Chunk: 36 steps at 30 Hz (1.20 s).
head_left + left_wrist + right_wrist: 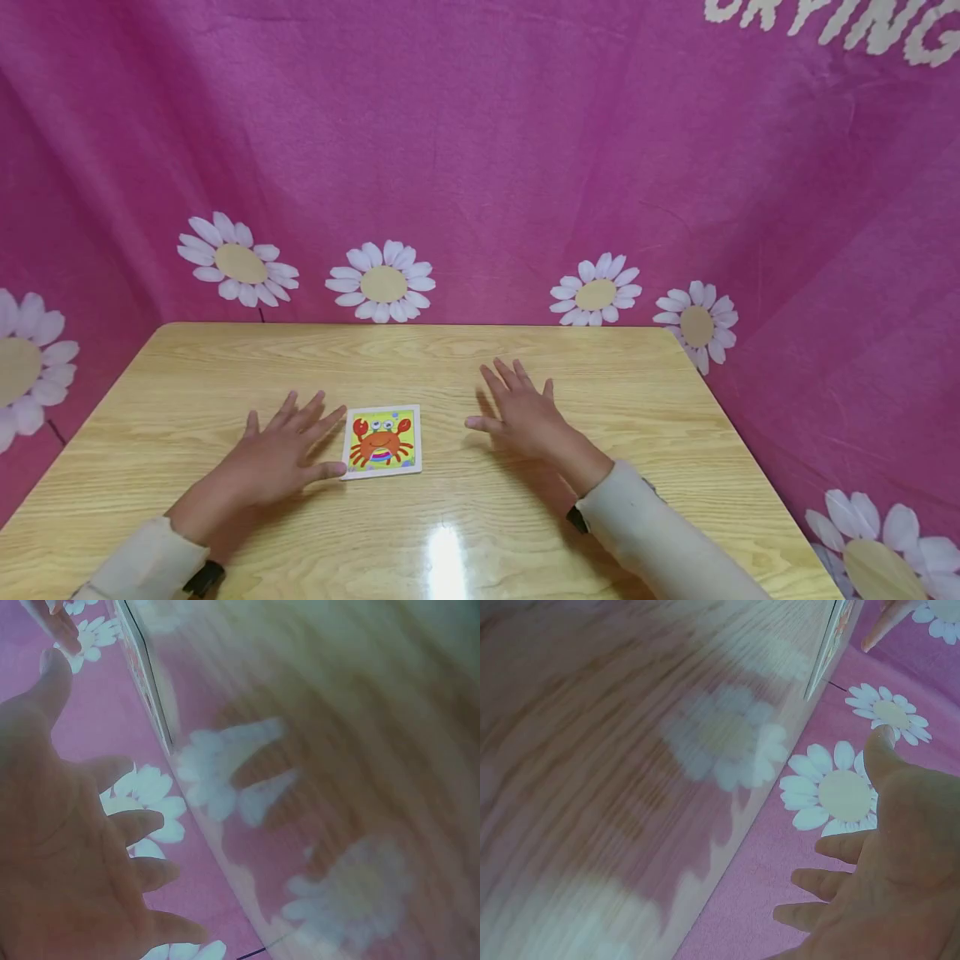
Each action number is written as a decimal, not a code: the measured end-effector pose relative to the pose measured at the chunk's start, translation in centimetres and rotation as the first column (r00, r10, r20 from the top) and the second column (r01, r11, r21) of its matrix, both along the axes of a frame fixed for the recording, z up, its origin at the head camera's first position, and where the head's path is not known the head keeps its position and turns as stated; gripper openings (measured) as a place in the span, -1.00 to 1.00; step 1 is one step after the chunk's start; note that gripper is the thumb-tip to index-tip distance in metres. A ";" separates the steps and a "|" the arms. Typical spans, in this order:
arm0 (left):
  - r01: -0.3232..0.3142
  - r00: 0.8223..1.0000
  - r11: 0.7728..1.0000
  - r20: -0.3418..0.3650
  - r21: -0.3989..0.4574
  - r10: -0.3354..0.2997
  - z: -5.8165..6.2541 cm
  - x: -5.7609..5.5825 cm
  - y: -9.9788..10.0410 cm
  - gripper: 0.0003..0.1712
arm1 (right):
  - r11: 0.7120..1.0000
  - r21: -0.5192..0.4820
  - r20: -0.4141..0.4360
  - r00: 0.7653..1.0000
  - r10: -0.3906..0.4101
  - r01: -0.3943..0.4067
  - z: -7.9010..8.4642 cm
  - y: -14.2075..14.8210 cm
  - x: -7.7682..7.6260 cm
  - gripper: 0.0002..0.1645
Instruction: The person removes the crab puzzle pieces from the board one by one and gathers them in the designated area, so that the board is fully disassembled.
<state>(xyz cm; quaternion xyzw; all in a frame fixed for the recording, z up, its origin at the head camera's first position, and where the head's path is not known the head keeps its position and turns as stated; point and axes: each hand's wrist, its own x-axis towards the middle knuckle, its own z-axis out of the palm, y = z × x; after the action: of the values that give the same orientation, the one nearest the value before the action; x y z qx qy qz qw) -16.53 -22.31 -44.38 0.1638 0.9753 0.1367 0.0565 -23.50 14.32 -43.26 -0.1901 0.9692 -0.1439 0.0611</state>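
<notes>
Apparently at rest: crab tile flat on the bench, ungripped.
Tile roughly midway between the bench's left and right edges, short of the far edge; picture up, seemingly whole. Left hand released, fingers spread, thumb and index tips at the tile's left side, contact unclear; right hand also released, apart from its right side. Any placing looks complete; whether handling remains, can't tell.

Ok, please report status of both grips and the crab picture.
Crab picture flat on table. Left grip open beside it, contact unclear. Right grip open, empty. No obstruction visible.
</notes>
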 end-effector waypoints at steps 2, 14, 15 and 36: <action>0.005 1.000 1.000 0.003 0.004 -0.005 0.0 0.1 0.1 0.01 | 1.000 -0.005 0.005 1.000 0.005 -0.005 0.0 -0.3 0.0 0.10; 0.066 0.997 0.998 0.039 0.015 -0.066 -0.2 0.5 0.8 0.01 | 0.999 -0.005 0.026 0.999 0.045 -0.045 -0.2 -2.7 -0.1 0.10; 0.070 0.997 0.997 0.041 0.014 -0.070 -0.2 0.6 0.8 0.00 | 0.999 -0.005 0.027 0.998 0.048 -0.048 -0.2 -2.9 -0.1 0.10; 0.120 0.980 0.993 0.160 0.012 -0.120 -0.4 1.2 0.9 0.03 | 0.991 0.026 0.040 0.991 0.130 -0.131 -0.7 -6.5 0.1 0.06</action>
<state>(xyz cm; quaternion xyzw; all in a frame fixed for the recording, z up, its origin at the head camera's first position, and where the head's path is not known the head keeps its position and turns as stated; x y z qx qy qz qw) -15.33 -21.41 -44.77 0.2110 0.9558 0.1470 0.1425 -23.44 7.85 -43.92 -0.2492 0.9554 -0.1295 0.0915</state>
